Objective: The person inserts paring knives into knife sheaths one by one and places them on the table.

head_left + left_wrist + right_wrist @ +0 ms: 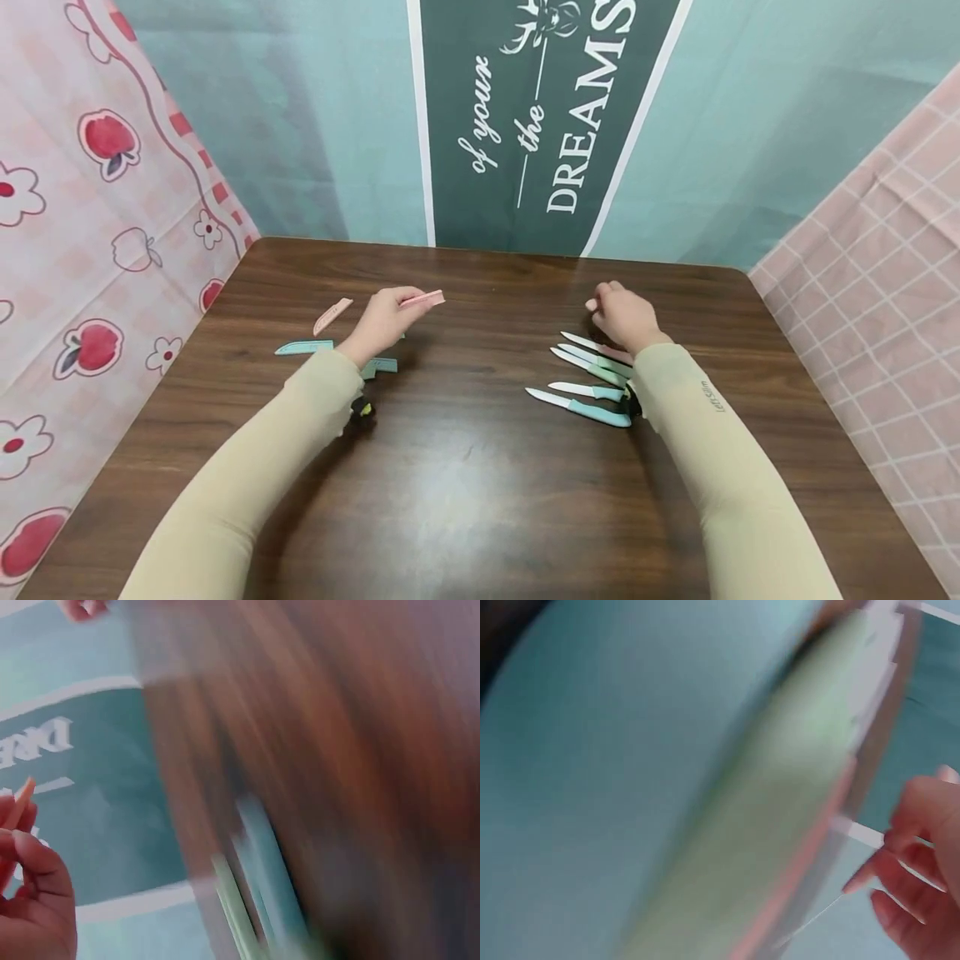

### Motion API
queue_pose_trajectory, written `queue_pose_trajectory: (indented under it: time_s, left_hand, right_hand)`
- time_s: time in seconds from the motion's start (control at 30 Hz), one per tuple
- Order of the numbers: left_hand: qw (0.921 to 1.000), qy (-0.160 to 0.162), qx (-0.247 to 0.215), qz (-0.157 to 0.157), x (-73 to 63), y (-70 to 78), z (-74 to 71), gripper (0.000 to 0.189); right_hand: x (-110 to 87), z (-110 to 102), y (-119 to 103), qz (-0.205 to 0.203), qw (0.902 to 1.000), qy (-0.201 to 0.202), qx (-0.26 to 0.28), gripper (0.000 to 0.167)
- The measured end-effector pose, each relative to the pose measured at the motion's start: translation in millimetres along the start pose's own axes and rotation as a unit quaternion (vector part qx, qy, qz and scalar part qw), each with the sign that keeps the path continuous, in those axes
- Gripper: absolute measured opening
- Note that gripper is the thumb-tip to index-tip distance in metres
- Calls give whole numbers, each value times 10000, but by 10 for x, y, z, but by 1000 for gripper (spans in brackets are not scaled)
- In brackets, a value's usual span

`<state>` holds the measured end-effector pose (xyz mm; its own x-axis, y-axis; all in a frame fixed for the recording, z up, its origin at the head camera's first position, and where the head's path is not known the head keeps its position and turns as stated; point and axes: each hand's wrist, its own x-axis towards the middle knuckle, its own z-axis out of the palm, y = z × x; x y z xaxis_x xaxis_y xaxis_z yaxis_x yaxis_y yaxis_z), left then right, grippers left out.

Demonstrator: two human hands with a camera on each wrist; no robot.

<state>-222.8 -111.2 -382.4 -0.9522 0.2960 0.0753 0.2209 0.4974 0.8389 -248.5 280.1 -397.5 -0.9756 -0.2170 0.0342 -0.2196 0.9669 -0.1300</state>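
My left hand pinches a pink knife sheath between thumb and fingers, above the left part of the table. In the left wrist view the sheath pokes up from the fingertips. Another pink sheath and a light blue sheath lie beside that arm, with more blue and green sheaths partly hidden under it. My right hand hovers just beyond a row of knives, its fingers loosely curled with nothing seen in them. A pink-handled knife is nearest; green-handled and blue-handled knives lie closer to me, blades leftward.
The brown wooden table ends at a teal curtain with printed lettering. Patterned cloths hang along both sides. My right sleeve and wrist cover some knife handle ends.
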Motion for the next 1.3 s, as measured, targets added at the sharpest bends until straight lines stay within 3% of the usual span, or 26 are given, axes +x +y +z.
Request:
queue_pose_trajectory:
  time_s: [0.07,0.13,0.2,0.27,0.3,0.37,0.47,0.57,0.6,0.63,0.7,0.77,0.83,1.0,1.13,1.3]
  left_hand:
    - [9977,120,-659,-142,-63,77,61,27]
    - [9923,247,-1188,-240,-125,156,113,24]
    - [9849,365,-1651,-375,-179,228,163,19]
    - [9751,421,-2124,-485,-225,288,216,19]
    - [9679,417,-2417,-546,-247,314,243,19]
    - [9550,375,-2863,-682,-284,364,296,21]
    - [9390,217,-3341,-789,-334,421,366,23]
    - [9343,-12,-3452,-893,-368,469,419,26]
    - [9323,-98,-3500,-905,-374,482,434,27]
    - [9306,-181,-3537,-926,-377,494,447,28]
    - [9286,-385,-3578,-903,-383,514,464,28]
    - [9258,-565,-3647,-817,-390,528,473,29]
    - [9254,-716,-3650,-727,-395,539,474,29]
    - [9246,-957,-3603,-784,-402,551,479,29]
    - [9147,-1227,-3725,-979,-401,558,520,30]
    - [8777,-1595,-4353,-1210,-418,549,572,38]
  right_hand:
    - [-59,-90,-18,190,9976,564,363,19]
    - [-142,-185,-67,365,9872,1220,959,20]
    - [-253,-273,-141,485,9661,1852,1732,24]
    - [-374,-342,-224,500,9311,2371,2726,29]
    - [-437,-368,-266,493,9072,2562,3300,32]
    - [-552,-411,-344,483,8483,2792,4474,38]
    - [-717,-450,-471,470,7310,2764,6221,36]
    - [-860,-446,-597,535,6305,2552,7311,28]
    - [-901,-436,-633,521,6054,2446,7556,24]
    - [-936,-422,-664,477,5865,2318,7746,21]
    - [-992,-388,-718,303,5580,2060,8033,18]
    - [-1030,-355,-762,160,5386,1811,8227,15]
    - [-1044,-324,-800,41,5273,1617,8341,16]
    - [-1026,-278,-903,276,5212,1814,8335,18]
    - [-999,-256,-975,439,5369,2000,8184,18]
    - [-983,-215,-1021,481,5717,1961,7952,21]
